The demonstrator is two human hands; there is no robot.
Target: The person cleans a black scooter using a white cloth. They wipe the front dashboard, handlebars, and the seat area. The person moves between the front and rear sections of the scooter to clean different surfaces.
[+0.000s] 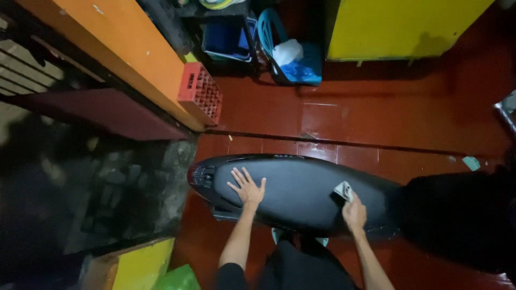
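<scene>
A black scooter seat [301, 188] stretches left to right in front of me, with a dark red tail light [198, 174] at its left end. My left hand [247, 188] lies flat on the seat's left part, fingers spread, holding nothing. My right hand [353, 210] is closed on a small grey-white cloth [343, 190] pressed against the seat's right part. My dark trousers show just below the seat.
Red tiled floor [376, 118] lies beyond the seat. A red crate [200, 92] leans on an orange wall [123, 48]. A blue basket [294, 53] with plastic bags stands at the back, beside a yellow cabinet [398, 27]. A rough stone patch [129, 188] is on the left.
</scene>
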